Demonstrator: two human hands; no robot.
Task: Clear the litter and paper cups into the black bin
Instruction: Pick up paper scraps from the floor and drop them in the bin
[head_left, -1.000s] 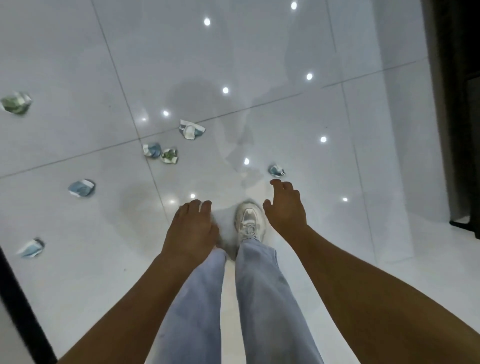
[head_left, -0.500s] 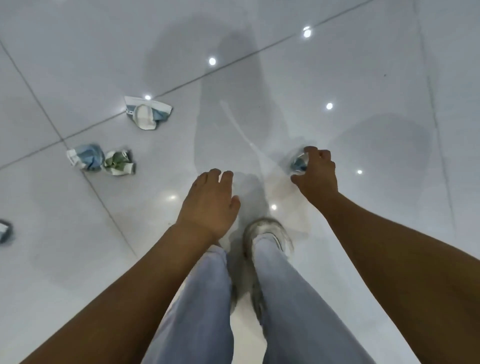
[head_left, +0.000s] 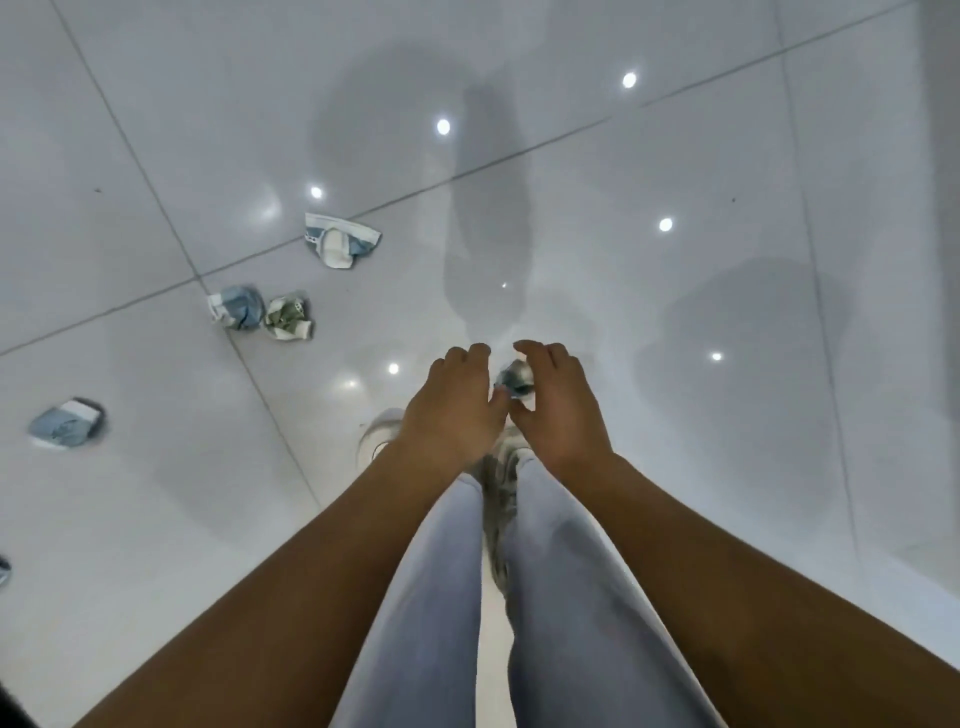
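My right hand (head_left: 558, 410) grips a small crumpled blue-grey paper cup (head_left: 514, 382) above the white tiled floor, its fingers curled over the top. Close against it on the left is my left hand (head_left: 452, 402), with fingers loosely curled and its thumb tip near the cup; it holds nothing that I can see. More litter lies on the floor to the left: a flattened white-and-blue cup (head_left: 340, 241), a crumpled blue cup (head_left: 236, 307) touching a crumpled green one (head_left: 288, 318), and another blue cup (head_left: 65, 423). The black bin is out of view.
My legs in pale trousers and a white shoe (head_left: 382, 441) are directly beneath my hands. Another scrap (head_left: 2, 569) shows at the left edge. The glossy tiles (head_left: 727, 467) mirror ceiling lights and stretch away to the right and ahead.
My right hand closed on the crumpled cup on the floor and lifted it toward the middle. My left hand came in beside it. The view shifted a little rightward.
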